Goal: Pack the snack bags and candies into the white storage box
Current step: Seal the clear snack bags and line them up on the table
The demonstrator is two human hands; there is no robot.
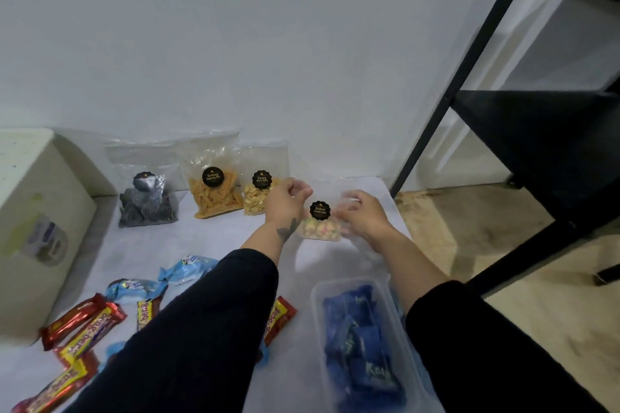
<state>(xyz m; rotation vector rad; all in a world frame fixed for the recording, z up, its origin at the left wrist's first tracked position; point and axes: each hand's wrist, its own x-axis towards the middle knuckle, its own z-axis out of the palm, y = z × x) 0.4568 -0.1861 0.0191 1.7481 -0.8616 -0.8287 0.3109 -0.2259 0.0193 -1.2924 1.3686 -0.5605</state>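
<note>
A clear bag of pastel biscuits with a black round label [319, 223] hangs between my hands near the back of the white mat. My left hand [285, 203] pinches its top left corner and my right hand [360, 213] grips its right side. Three more clear snack bags lean against the wall: dark grey discs [147, 203], orange sticks [214, 193] and pale nuts [256, 194]. Red and yellow candy bars [84, 329] and light blue wrapped candies [188, 270] lie scattered at the lower left. A clear plastic tub [335, 288] with blue packets [360, 345] sits below my right arm.
A cream-white box [40, 211] stands at the left edge. A black metal shelf frame [523, 117] stands at the right on a beige floor [486, 245]. A white wall [268, 43] runs behind the bags.
</note>
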